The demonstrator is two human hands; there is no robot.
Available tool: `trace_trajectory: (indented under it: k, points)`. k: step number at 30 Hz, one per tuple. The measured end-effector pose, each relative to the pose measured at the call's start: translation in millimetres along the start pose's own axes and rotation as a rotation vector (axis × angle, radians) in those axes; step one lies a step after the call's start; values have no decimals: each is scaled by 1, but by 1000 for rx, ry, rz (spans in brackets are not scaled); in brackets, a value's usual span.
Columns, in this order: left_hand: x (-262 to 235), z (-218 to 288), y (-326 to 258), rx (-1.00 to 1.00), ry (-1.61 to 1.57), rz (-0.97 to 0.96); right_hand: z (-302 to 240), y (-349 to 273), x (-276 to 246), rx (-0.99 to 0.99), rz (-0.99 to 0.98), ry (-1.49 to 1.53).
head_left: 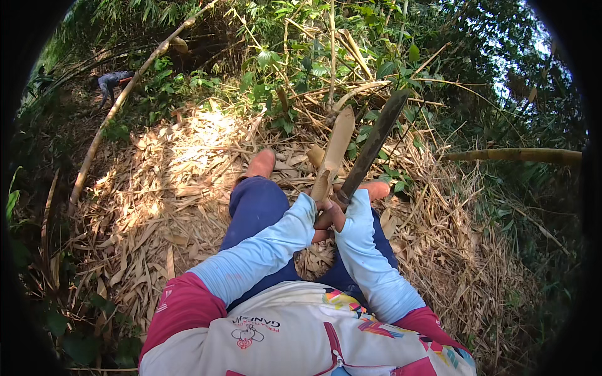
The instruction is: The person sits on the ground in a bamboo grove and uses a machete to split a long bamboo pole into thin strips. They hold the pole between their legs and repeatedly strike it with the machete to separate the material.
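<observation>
Both of my hands are close together in front of my knees, under pale blue sleeves. My left hand is closed round the lower end of a pale split bamboo piece, which points up and away with a cut, pointed far end. Beside it, my right hand is closed on a machete, its handle hidden in the grip. The dark, broad machete blade slants up and to the right, its tip beyond the bamboo's end. The fingers overlap and partly hide one another.
Dry bamboo leaves cover the ground round my brown boots. A long bamboo pole leans at the left, and another bamboo stem juts in from the right. Far left, a person bends over among plants.
</observation>
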State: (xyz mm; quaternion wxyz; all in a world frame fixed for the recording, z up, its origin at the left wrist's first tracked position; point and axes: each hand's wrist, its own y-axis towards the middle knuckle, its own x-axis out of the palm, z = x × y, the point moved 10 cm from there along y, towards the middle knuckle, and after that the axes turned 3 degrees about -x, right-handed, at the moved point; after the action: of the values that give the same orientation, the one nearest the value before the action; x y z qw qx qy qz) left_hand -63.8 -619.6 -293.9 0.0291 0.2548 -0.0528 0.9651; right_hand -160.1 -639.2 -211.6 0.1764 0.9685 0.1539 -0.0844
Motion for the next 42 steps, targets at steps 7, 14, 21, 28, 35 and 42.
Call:
trace_trajectory:
  k: [7, 14, 21, 28, 35, 42]
  points:
    - [-6, 28, -15, 240, 854, 37, 19, 6, -69, 149, 185, 498]
    - [-28, 15, -1, 289, 691, 150, 85, -63, -91, 450, 124, 181]
    - [-1, 214, -77, 929, 667, 311, 34, -34, -104, 275, 67, 131]
    - [-25, 242, -92, 345, 426, 106, 58, -57, -75, 404, 11, 32]
    - [-71, 154, -66, -7, 444, 125, 108, -116, -39, 298, -147, -122]
    - [-48, 119, -31, -63, 505, 46, 86, -94, -59, 136, -92, -162]
